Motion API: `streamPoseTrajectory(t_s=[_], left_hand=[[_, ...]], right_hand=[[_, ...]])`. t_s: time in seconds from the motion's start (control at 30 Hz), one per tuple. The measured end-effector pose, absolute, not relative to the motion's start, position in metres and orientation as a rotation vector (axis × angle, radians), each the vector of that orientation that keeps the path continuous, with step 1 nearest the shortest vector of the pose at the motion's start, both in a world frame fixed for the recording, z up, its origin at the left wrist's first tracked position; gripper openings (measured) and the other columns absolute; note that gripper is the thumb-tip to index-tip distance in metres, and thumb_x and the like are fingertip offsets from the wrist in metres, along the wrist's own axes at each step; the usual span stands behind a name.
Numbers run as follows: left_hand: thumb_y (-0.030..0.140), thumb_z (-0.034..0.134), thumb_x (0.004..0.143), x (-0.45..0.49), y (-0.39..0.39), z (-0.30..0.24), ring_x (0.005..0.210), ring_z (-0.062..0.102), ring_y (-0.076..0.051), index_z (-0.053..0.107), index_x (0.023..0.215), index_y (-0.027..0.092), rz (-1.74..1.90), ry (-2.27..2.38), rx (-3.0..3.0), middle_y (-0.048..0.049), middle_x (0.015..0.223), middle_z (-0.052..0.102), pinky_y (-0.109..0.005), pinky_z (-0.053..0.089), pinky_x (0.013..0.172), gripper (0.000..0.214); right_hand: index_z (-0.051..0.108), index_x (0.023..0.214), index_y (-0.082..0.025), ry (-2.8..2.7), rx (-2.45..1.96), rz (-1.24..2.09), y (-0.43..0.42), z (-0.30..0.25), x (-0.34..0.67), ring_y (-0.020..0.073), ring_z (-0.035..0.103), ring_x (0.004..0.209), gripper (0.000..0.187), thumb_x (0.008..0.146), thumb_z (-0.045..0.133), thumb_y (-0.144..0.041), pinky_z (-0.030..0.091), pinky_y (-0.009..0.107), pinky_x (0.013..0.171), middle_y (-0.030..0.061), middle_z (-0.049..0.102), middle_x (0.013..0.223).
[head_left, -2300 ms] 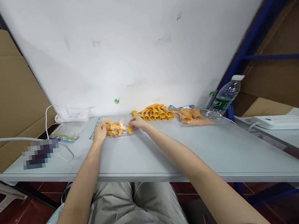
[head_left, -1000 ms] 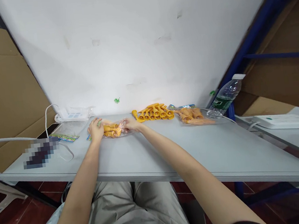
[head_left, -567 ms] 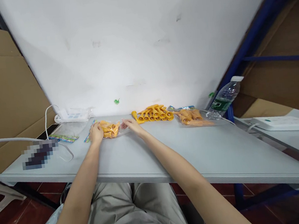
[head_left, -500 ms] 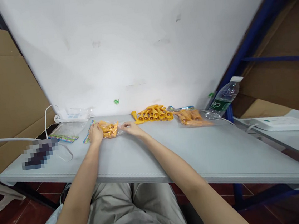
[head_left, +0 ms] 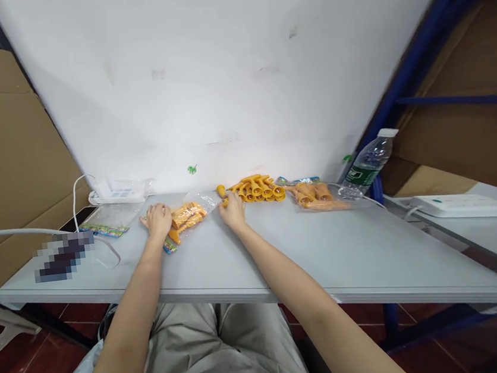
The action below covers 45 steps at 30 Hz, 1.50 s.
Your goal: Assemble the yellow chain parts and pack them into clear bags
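Observation:
My left hand (head_left: 157, 219) is closed on the left end of a clear plastic bag (head_left: 186, 214) holding several orange-yellow plastic pieces. The bag lies tilted on the grey table (head_left: 283, 254), its printed header by my wrist. My right hand (head_left: 232, 204) has its fingers curled on a loose yellow piece (head_left: 221, 190) at the left end of a pile of yellow pieces (head_left: 257, 188) by the wall. The bag's open mouth points toward my right hand.
A second filled bag (head_left: 316, 193) lies right of the pile, with a water bottle (head_left: 369, 159) behind it. Empty bags (head_left: 112, 216), a white power strip (head_left: 119, 194) and a cable sit at the left. A white box (head_left: 461, 205) lies at the right.
My right hand let go of the bag's mouth and moved right to the loose yellow piece by the pile. My left hand swung the bag so that it lies tilted.

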State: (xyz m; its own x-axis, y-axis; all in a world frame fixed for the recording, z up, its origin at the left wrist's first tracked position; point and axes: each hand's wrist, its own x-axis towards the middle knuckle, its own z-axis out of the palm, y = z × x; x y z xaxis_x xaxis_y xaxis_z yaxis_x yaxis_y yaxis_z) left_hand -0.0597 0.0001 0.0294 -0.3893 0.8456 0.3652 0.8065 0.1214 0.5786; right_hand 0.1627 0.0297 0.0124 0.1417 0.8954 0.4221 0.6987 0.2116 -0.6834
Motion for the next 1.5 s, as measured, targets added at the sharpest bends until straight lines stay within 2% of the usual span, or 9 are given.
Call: streamPoseTrajectory(t_s=[0.13,0.3,0.43,0.53,0.67,0.77,0.97,1.17,1.5], left_hand=[[0.027,0.038,0.093,-0.059,0.001,0.026,0.128,0.049,-0.032,0.061,0.119,0.021,1.023,2.313,1.693,-0.014,0.13,0.062,-0.061,0.015,0.113,0.035],[0.028,0.034,0.095,-0.058,-0.001,0.029,0.116,0.06,-0.03,0.06,0.121,0.02,0.966,2.32,1.71,-0.0142,0.121,0.067,-0.056,0.025,0.109,0.038],[0.03,0.035,0.094,-0.061,-0.001,0.031,0.106,0.065,-0.025,0.062,0.116,0.019,1.07,2.246,1.73,-0.0121,0.104,0.073,-0.037,0.041,0.096,0.036],[0.032,0.038,0.092,-0.061,0.0,0.03,0.088,0.069,-0.022,0.066,0.106,0.019,1.169,2.124,1.704,-0.008,0.08,0.074,-0.029,0.046,0.08,0.035],[0.033,0.04,0.089,-0.058,0.001,0.029,0.047,0.061,-0.016,0.068,0.1,0.017,1.2,1.871,1.535,0.0005,0.05,0.062,-0.024,0.043,0.056,0.034],[0.03,0.043,0.087,-0.052,0.003,0.027,0.035,0.052,-0.015,0.066,0.101,0.015,1.152,1.742,1.441,0.004,0.042,0.055,-0.023,0.038,0.046,0.031],[0.026,0.05,0.085,-0.042,0.02,0.022,0.034,0.048,-0.012,0.064,0.098,0.017,1.105,1.753,1.521,0.0037,0.048,0.058,-0.023,0.039,0.048,0.022],[0.015,0.057,0.076,-0.03,0.048,0.026,0.063,0.06,-0.013,0.062,0.092,0.016,1.163,1.685,1.334,-0.0027,0.073,0.067,-0.021,0.041,0.057,0.017],[0.008,0.063,0.066,-0.009,0.062,0.023,0.06,0.057,-0.012,0.06,0.078,0.015,1.134,1.558,1.159,0.002,0.06,0.06,-0.022,0.039,0.059,0.015]], right_hand=[[0.053,0.103,-0.018,-1.375,-1.516,0.675,0.035,0.012,0.162,0.0226,0.06,0.097,0.022,0.082,0.055,-0.027,0.05,0.036,0.086,0.0109,0.061,0.105],[0.049,0.088,-0.021,-1.082,-1.3,1.167,0.036,0.009,0.156,0.0148,0.064,0.065,0.014,0.082,0.062,-0.024,0.056,0.029,0.065,0.0038,0.062,0.083],[0.052,0.071,-0.019,-1.013,-1.22,1.225,0.04,0.003,0.157,0.0123,0.062,0.06,0.015,0.078,0.065,-0.019,0.054,0.024,0.059,-0.0002,0.061,0.065],[0.055,0.062,-0.018,-0.982,-1.222,1.199,0.045,-0.001,0.162,0.0108,0.057,0.054,0.017,0.074,0.066,-0.017,0.05,0.021,0.052,-0.002,0.058,0.056],[0.06,0.063,-0.017,-0.954,-1.212,1.21,0.049,-0.003,0.171,0.0125,0.06,0.058,0.011,0.072,0.066,-0.017,0.05,0.021,0.053,0.0013,0.065,0.061],[0.059,0.061,-0.018,-0.93,-1.186,1.239,0.052,-0.003,0.177,0.0139,0.062,0.061,0.014,0.071,0.068,-0.019,0.051,0.023,0.055,0.0037,0.068,0.067],[0.06,0.059,-0.018,-0.885,-1.118,1.3,0.06,-0.01,0.185,0.0142,0.062,0.061,0.017,0.067,0.074,-0.024,0.051,0.026,0.058,0.0038,0.069,0.068],[0.06,0.059,-0.018,-0.886,-1.096,1.297,0.065,-0.013,0.187,0.0136,0.061,0.06,0.017,0.067,0.075,-0.023,0.051,0.025,0.058,0.0027,0.067,0.064],[0.061,0.061,-0.018,-0.871,-1.08,1.334,0.061,-0.011,0.189,0.0143,0.061,0.059,0.016,0.07,0.074,-0.023,0.051,0.024,0.054,0.0027,0.068,0.064]])
